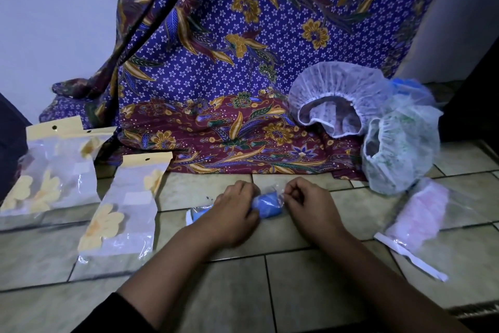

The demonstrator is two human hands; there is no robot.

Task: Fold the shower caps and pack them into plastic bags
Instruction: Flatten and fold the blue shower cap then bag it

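On the tiled floor [297,278] in front of me, the left hand [235,214] gripped one end of a rolled blue shower cap [266,205] wrapped in clear plastic, while the right hand [309,207] pinched the other end. Loose white caps [337,89] lay to the right and flowered bags [118,211] to the left.

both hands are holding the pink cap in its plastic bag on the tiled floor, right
Not quite: the colour is wrong. In the head view the left hand and right hand are holding the blue cap in its plastic bag on the tiled floor. The bagged pink cap lies untouched further right.
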